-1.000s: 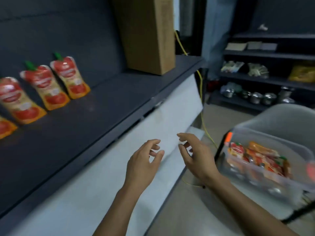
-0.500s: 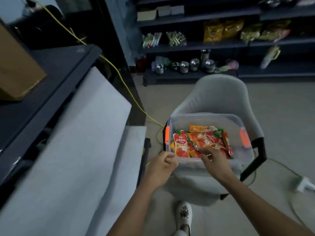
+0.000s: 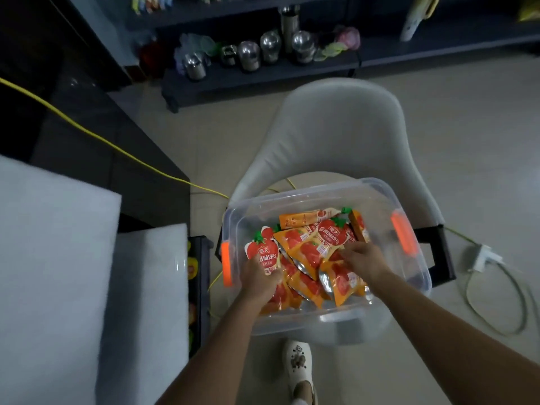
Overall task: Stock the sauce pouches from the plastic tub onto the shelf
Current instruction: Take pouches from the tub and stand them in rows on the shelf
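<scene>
Both hands have dropped from the near rim into the plastic tub (image 3: 391, 273). Left hand (image 3: 258, 283) grips one upright sauce pouch (image 3: 264, 254) at the tub's left wall, fingers curled round its base. Right hand (image 3: 365, 258) lies on the pouch heap (image 3: 309, 252) mid-tub; fingertips buried, grasp cannot be told. Heap largely remains; target shelf out of view: much stocking judged outstanding. Lift must clear the tub's wall; white panel (image 3: 58, 258) stands left of it, open floor (image 3: 204, 159) between.

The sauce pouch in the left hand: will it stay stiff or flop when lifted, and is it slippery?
Probably floppy: the sauce pouch is a thin film pack, and others in the plastic tub lie bent and slumped. Its glossy face suggests some slip, so the left hand gripping its lower part seems wise.
</scene>
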Tool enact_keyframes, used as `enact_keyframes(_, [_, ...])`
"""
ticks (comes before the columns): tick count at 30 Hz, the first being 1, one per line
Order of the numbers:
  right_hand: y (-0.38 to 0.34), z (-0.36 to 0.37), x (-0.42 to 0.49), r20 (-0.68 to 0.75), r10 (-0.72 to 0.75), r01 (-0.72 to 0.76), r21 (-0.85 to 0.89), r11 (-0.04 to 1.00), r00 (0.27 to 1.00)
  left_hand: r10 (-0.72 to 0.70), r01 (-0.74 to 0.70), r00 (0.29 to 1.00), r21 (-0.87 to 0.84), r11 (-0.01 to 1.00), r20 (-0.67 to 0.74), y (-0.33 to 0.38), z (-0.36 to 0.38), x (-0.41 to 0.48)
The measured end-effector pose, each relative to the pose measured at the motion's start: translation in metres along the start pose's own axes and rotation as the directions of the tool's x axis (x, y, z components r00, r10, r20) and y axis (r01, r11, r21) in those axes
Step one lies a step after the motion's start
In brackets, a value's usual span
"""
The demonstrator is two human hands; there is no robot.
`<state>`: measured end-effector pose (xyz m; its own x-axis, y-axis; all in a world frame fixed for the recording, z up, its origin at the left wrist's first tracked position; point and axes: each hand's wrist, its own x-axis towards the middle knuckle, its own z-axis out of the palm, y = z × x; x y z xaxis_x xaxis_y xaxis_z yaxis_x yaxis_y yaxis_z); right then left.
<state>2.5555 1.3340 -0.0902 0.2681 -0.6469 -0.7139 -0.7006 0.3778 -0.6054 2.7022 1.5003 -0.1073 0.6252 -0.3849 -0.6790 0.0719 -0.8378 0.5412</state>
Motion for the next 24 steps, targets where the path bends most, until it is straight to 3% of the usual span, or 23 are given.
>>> enact_keyframes(5, [0.004,0.015,0.041,0.057,0.227,-0.234,0.301,0.924,0.972,-0.021,0.044,0.989,0.154,0.987,-0.148,-0.008,0.021,0.033])
enact_keyframes(8, [-0.001,0.020,0.055,0.069,0.299,-0.299,0.425,0.854,0.952,0.000,0.034,0.970,0.135,0.990,-0.243,-0.011,0.029,0.044])
enact_keyframes(14, [-0.002,0.028,0.076,0.125,0.407,-0.422,0.393,0.817,0.905,0.045,0.000,0.933,0.125,0.992,-0.357,-0.016,0.032,0.050])
enact_keyframes(19, [-0.008,0.049,0.089,0.156,0.384,-0.415,0.316,0.853,0.910,-0.009,0.004,0.976,-0.027,1.000,-0.220,-0.034,0.030,0.063])
enact_keyframes(24, [-0.018,0.079,0.094,0.168,0.379,-0.414,0.435,0.800,0.910,0.044,-0.033,0.984,0.064,0.997,-0.174,-0.055,0.044,0.091])
